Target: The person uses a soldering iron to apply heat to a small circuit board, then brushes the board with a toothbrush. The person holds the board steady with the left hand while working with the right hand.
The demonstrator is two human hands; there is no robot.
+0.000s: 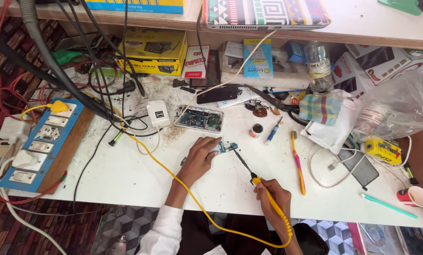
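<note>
White and cluttered, the desk (126,174) carries a small circuit board (227,147) near its middle, just below an opened phone body (199,118). Left hand (198,159) rests with its fingertips pressing the board's left edge, while the right hand (273,198), lower right of the board, is clamped around a yellow soldering iron (261,186) whose dark tip touches the board. A yellow toothbrush (297,163) lies right of the board.
</note>
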